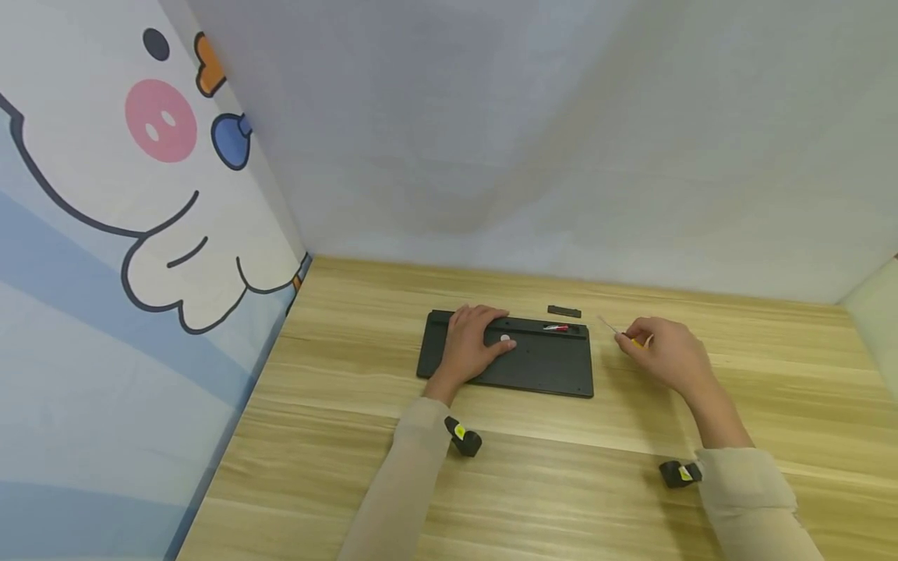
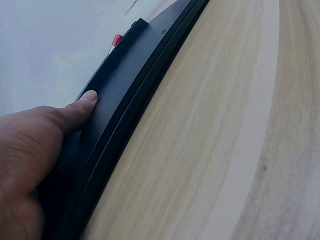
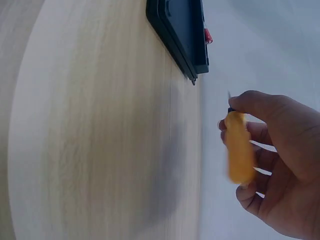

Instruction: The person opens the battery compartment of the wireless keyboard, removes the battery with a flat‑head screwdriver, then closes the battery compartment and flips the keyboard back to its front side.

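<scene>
A black keyboard (image 1: 540, 366) lies underside up on the table, with a red-and-white battery (image 1: 556, 328) in the slot along its far side. My left hand (image 1: 468, 343) rests on its left half, the thumb (image 2: 82, 107) laid along the underside and the other fingers at the far edge. To the right of the keyboard, my right hand (image 1: 666, 351) holds a screwdriver by its yellow handle (image 3: 240, 150). The thin shaft (image 1: 607, 325) points toward the keyboard's far right corner, apart from it. Behind the keyboard lies a small black cover (image 1: 564, 312).
The wood-grain table (image 1: 561, 499) runs back to a pale wall sheet (image 1: 533, 171). A curtain with a cartoon print (image 1: 161, 121) hangs along the left edge. Each sleeve carries a small black wrist camera (image 1: 463, 438).
</scene>
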Available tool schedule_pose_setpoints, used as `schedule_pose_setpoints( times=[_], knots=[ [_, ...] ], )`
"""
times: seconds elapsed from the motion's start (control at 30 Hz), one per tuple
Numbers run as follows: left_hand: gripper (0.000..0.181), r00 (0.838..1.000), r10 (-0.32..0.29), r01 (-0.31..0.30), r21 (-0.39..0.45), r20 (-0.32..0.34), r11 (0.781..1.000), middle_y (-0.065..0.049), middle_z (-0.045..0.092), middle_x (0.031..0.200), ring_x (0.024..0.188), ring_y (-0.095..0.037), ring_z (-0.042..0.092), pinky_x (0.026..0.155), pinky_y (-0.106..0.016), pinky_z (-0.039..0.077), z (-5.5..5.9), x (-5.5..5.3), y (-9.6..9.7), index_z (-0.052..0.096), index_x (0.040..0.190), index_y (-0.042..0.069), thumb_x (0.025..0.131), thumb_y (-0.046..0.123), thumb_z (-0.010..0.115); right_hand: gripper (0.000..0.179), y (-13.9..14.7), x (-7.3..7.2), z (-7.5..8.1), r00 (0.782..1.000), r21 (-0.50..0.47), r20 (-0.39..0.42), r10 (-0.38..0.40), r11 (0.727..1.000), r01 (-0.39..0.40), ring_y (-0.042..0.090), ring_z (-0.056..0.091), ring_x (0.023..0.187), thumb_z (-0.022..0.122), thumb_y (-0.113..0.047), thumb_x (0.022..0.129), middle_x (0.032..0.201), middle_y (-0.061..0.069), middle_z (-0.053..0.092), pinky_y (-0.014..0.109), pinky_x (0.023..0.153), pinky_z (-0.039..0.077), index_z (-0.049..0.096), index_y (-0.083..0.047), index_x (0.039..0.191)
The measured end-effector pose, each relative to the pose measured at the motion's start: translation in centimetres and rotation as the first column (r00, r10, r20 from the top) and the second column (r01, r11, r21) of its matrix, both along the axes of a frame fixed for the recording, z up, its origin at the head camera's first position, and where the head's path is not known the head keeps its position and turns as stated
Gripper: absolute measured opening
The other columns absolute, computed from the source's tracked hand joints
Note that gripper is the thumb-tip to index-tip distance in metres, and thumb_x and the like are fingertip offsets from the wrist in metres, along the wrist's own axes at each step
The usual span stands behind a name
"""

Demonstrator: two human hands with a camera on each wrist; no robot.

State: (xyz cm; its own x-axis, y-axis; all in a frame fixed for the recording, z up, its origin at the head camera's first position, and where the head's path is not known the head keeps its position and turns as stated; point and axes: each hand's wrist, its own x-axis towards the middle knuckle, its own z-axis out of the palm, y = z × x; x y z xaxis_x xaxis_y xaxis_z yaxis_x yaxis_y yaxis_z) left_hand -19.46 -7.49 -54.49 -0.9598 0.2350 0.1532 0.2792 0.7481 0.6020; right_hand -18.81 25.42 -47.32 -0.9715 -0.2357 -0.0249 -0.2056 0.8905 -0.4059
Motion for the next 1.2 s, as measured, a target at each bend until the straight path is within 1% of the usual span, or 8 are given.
schedule_pose_setpoints(
  times=[0.1, 0.27, 0.4, 0.57, 0.67, 0.9, 1.03, 1.2],
  knots=[
    [0.056, 1.000, 0.000, 0.000, 0.002, 0.002, 1.000, -0.002, 0.064, 0.140, 0.137, -0.025, 0.055, 0.132, -0.048, 0.020, 0.0, 0.0, 0.0, 0.061, 0.141, 0.022, 0.090, 0.041, 0.077, 0.031, 0.5, 0.1, 0.0, 0.999, 0.025, 0.043, -0.031, 0.999, 0.030, 0.021, 0.064, 0.075, 0.063, -0.039, 0.099, 0.092, 0.009, 0.075, 0.028, 0.053, 0.045, 0.074, -0.010, 0.095],
    [0.056, 1.000, 0.002, -0.002, 0.004, 0.005, 1.000, -0.002, 0.064, 0.140, 0.137, -0.025, 0.054, 0.132, -0.047, 0.019, -0.1, 0.0, 0.1, 0.061, 0.141, 0.022, 0.090, 0.041, 0.077, 0.034, 1.1, 0.2, -0.2, 0.992, 0.068, 0.112, -0.061, 0.996, 0.054, 0.021, 0.066, 0.075, 0.062, -0.039, 0.099, 0.091, 0.011, 0.077, 0.028, 0.055, 0.045, 0.074, -0.007, 0.096],
    [0.056, 1.000, 0.002, -0.002, -0.002, 0.000, 1.000, -0.002, 0.064, 0.140, 0.137, -0.025, 0.054, 0.132, -0.047, 0.020, -0.2, 0.0, 0.1, 0.061, 0.141, 0.022, 0.090, 0.041, 0.077, 0.038, 1.4, 0.2, -0.5, 0.985, 0.074, 0.148, -0.085, 0.995, 0.074, 0.019, 0.063, 0.072, 0.061, -0.041, 0.100, 0.090, 0.012, 0.076, 0.027, 0.056, 0.044, 0.074, -0.005, 0.096],
    [0.056, 1.000, -0.006, 0.006, -0.001, -0.006, 1.000, -0.002, 0.064, 0.140, 0.137, -0.025, 0.055, 0.132, -0.048, 0.020, -0.2, 0.0, 0.0, 0.060, 0.141, 0.022, 0.091, 0.042, 0.075, 0.043, 1.8, 0.4, -0.9, 0.981, 0.068, 0.163, -0.106, 0.993, 0.096, 0.017, 0.058, 0.067, 0.061, -0.041, 0.100, 0.086, 0.013, 0.075, 0.026, 0.054, 0.042, 0.074, -0.001, 0.098],
    [0.056, 1.000, -0.006, 0.006, -0.002, -0.007, 1.000, -0.002, 0.063, 0.140, 0.137, -0.025, 0.055, 0.132, -0.047, 0.020, -0.2, 0.0, 0.0, 0.060, 0.141, 0.022, 0.092, 0.042, 0.075, 0.043, 2.0, 0.4, -1.1, 0.980, 0.065, 0.166, -0.106, 0.993, 0.097, 0.018, 0.058, 0.066, 0.063, -0.041, 0.099, 0.083, 0.013, 0.073, 0.027, 0.054, 0.043, 0.073, 0.001, 0.097],
    [0.056, 1.000, -0.010, 0.010, -0.012, 0.001, 1.000, -0.002, 0.063, 0.140, 0.137, -0.024, 0.055, 0.132, -0.047, 0.019, -0.1, 0.0, 0.0, 0.060, 0.142, 0.022, 0.092, 0.043, 0.074, 0.052, 2.2, 0.5, -1.2, 0.977, 0.058, 0.191, -0.099, 0.994, 0.089, 0.023, 0.062, 0.073, 0.064, -0.047, 0.099, 0.091, 0.020, 0.071, 0.032, 0.061, 0.049, 0.067, 0.005, 0.103],
    [0.056, 1.000, -0.008, 0.008, -0.019, 0.007, 1.000, -0.001, 0.063, 0.141, 0.137, -0.024, 0.055, 0.132, -0.047, 0.020, 0.0, 0.0, 0.0, 0.059, 0.142, 0.022, 0.092, 0.043, 0.074, 0.053, 2.3, 0.4, -1.3, 0.974, 0.065, 0.205, -0.101, 0.994, 0.089, 0.022, 0.062, 0.072, 0.062, -0.049, 0.099, 0.091, 0.018, 0.071, 0.029, 0.060, 0.047, 0.066, 0.004, 0.104],
    [0.056, 1.000, -0.003, 0.003, -0.019, 0.007, 1.000, -0.001, 0.063, 0.141, 0.137, -0.023, 0.055, 0.132, -0.046, 0.019, 0.0, 0.0, 0.0, 0.059, 0.142, 0.023, 0.092, 0.043, 0.074, 0.053, 2.5, 0.3, -1.3, 0.975, 0.077, 0.202, -0.096, 0.994, 0.082, 0.021, 0.061, 0.071, 0.059, -0.049, 0.101, 0.090, 0.017, 0.071, 0.027, 0.058, 0.045, 0.067, 0.003, 0.104]
  ],
)
